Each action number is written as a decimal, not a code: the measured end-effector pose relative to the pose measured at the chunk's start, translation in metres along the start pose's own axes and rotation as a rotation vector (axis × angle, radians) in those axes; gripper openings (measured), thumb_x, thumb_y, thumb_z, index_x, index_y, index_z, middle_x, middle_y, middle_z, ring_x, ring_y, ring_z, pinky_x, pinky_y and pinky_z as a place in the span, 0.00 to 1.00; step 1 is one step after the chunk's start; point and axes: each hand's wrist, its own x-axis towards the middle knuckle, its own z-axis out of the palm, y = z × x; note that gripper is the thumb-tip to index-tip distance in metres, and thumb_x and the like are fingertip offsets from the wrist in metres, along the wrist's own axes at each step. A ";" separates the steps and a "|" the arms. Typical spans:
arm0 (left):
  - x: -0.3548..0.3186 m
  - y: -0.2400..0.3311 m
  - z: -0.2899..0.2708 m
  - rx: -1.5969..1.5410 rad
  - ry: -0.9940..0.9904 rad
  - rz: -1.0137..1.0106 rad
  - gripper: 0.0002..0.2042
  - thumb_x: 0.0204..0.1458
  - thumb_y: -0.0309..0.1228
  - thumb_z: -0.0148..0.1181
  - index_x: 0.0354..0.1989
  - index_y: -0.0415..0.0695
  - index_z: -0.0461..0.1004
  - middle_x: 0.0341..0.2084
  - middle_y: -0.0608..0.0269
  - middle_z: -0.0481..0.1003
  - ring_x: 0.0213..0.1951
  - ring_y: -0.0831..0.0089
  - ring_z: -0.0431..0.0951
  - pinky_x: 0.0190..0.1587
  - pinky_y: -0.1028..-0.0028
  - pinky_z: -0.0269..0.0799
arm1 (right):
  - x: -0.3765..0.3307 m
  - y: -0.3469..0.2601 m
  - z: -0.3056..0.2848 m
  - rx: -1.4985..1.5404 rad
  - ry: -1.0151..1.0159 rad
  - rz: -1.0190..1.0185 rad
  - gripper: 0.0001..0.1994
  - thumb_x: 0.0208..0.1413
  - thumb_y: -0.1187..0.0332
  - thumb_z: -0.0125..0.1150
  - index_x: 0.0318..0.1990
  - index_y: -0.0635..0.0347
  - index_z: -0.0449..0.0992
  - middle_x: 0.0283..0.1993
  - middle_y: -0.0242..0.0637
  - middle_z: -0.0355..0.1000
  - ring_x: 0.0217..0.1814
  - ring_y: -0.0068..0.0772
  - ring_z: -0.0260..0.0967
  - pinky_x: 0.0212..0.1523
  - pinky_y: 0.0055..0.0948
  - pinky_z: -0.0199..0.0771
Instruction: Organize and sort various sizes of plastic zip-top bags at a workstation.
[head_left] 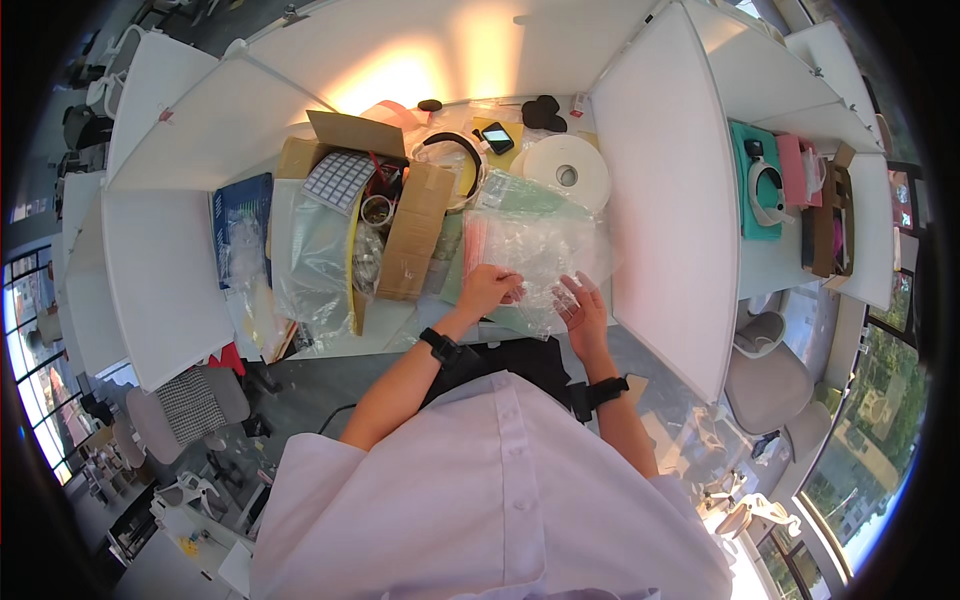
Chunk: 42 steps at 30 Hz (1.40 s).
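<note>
Clear plastic [560, 240] lies right of an open cardboard box [418, 232]. A person's left hand [489, 288], the nearer to the box, curls its fingers at the plastic; I cannot tell whether they grip it. The right hand [582, 308], farther from the box, is empty, fingers spread. A white roll [545, 163] lies beyond the box, rightward.
</note>
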 end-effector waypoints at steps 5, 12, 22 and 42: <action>0.005 -0.004 -0.045 0.163 -0.166 -0.081 0.11 0.58 0.32 0.59 0.41 0.36 0.80 0.30 0.62 0.81 0.31 0.78 0.81 0.32 0.78 0.78 | 0.015 -0.013 -0.049 -0.049 0.163 -0.028 0.17 0.64 0.65 0.56 0.57 0.58 0.66 0.52 0.40 0.73 0.48 0.34 0.75 0.44 0.29 0.77; 0.020 0.015 -0.055 0.417 0.016 -0.014 0.08 0.51 0.30 0.64 0.30 0.36 0.78 0.24 0.58 0.80 0.22 0.76 0.80 0.24 0.76 0.74 | 0.023 -0.005 -0.070 -0.576 0.199 -0.044 0.06 0.58 0.72 0.58 0.42 0.58 0.73 0.33 0.33 0.77 0.36 0.25 0.77 0.36 0.22 0.75; 0.032 -0.016 -0.057 0.709 0.328 0.224 0.14 0.46 0.36 0.69 0.31 0.38 0.74 0.19 0.56 0.76 0.25 0.60 0.79 0.31 0.65 0.73 | 0.051 -0.001 -0.077 -1.228 0.265 -0.289 0.20 0.51 0.62 0.67 0.47 0.65 0.72 0.37 0.42 0.76 0.40 0.38 0.75 0.41 0.35 0.74; 0.057 -0.056 -0.057 0.577 0.504 0.273 0.31 0.44 0.38 0.68 0.53 0.32 0.66 0.45 0.40 0.70 0.48 0.46 0.71 0.52 0.58 0.67 | 0.095 0.006 -0.059 -1.455 0.234 -0.314 0.31 0.54 0.55 0.64 0.56 0.71 0.64 0.50 0.63 0.71 0.54 0.62 0.68 0.55 0.44 0.68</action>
